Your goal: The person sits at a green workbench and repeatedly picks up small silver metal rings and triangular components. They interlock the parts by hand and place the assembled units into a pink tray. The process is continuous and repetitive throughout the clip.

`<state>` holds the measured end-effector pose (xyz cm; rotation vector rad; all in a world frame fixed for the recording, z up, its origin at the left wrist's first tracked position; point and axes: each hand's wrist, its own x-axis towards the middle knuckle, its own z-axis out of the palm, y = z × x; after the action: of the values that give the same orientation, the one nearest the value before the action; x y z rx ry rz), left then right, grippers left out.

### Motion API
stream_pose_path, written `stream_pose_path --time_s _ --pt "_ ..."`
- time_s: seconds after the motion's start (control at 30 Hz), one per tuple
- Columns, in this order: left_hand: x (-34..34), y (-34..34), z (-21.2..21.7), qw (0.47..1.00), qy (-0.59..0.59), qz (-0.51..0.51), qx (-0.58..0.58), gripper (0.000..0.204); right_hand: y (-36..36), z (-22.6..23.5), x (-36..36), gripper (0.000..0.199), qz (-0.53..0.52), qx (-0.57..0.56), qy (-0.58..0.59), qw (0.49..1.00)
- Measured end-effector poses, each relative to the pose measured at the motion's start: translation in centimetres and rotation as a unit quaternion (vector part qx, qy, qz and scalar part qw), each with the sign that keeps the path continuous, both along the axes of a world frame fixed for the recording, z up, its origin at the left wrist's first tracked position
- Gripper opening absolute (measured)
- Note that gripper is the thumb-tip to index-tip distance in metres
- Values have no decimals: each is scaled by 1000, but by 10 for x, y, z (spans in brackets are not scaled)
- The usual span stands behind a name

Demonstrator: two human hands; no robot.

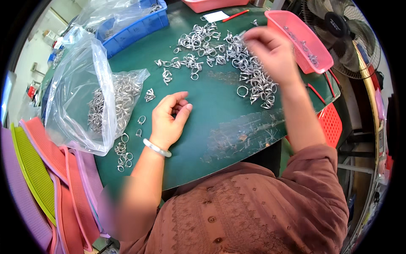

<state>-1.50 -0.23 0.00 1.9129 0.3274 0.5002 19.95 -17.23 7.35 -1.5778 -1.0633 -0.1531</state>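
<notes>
A green table top (211, 110) fills the view, its surface scuffed just right of the resting left hand. Left of that hand lies a clear plastic bag (80, 89), open at its near end and heaped with metal rings. A pink tray (311, 53) sits just right of the raised right hand and holds a few rings. A blue bin (135, 27) stands well beyond the left hand, at the far edge. The scattered pile of metal rings (237, 59) spreads beneath and around the right hand. The right hand (270, 53) is blurred above that pile; whether it holds a ring cannot be told. The left hand (169, 120) rests on the table with fingers loosely curled, gripping nothing, a few loose rings (141, 120) just to its left.
</notes>
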Motion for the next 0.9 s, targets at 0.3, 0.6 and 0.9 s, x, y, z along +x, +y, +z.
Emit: stream_pose_path --time_s 0.3,0.6,0.9 --pt "1 -8 9 996 -10 -23 85 22 -121 10 101 24 -325 -253 -271 870" --pt "1 -8 11 993 -13 -17 113 21 -47 -69 -18 68 -119 -368 -148 910" --pt "2 -7 12 955 -37 -72 286 41 23 -58 -53 47 200 -169 -136 955"
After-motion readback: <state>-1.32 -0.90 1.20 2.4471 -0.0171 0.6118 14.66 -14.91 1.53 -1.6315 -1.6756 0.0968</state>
